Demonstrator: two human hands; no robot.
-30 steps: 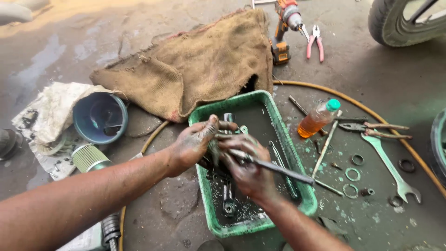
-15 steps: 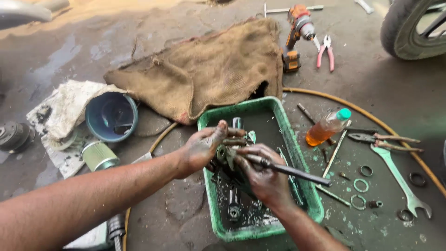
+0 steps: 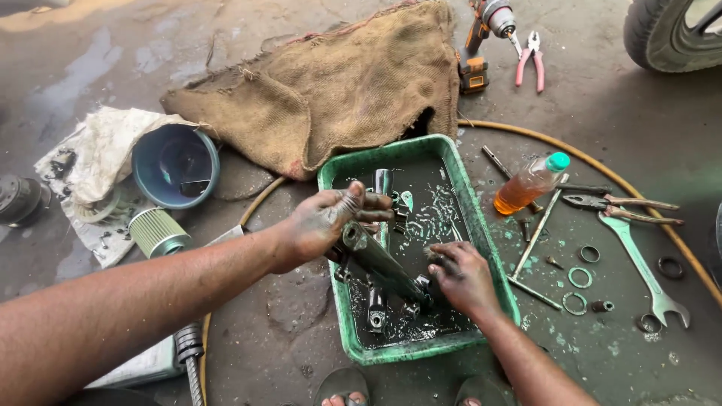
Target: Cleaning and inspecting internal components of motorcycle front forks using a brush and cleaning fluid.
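A green plastic tray (image 3: 481,248) of dark oily liquid and several small metal parts sits on the concrete floor. Over its left side my left hand (image 3: 323,225) grips the upper end of a dark greasy metal tube (image 3: 383,265), held on a slant. My right hand (image 3: 465,280) is at the tube's lower end, down in the liquid, fingers curled around it. Both hands are smeared with grease. A short cylinder part (image 3: 376,308) lies in the tray below the tube.
A burlap sack (image 3: 331,90) lies behind the tray. To the left stand a blue bowl (image 3: 176,165) and a small cylindrical filter (image 3: 156,233). On the right lie a bottle of orange liquid (image 3: 531,183), a spanner (image 3: 639,263), pliers, rings and rods. A tyre (image 3: 669,34) is top right.
The thin rod held in my right hand is gone from it; that hand has dropped into the tray to the tube's lower end. My left hand still holds the upper end.
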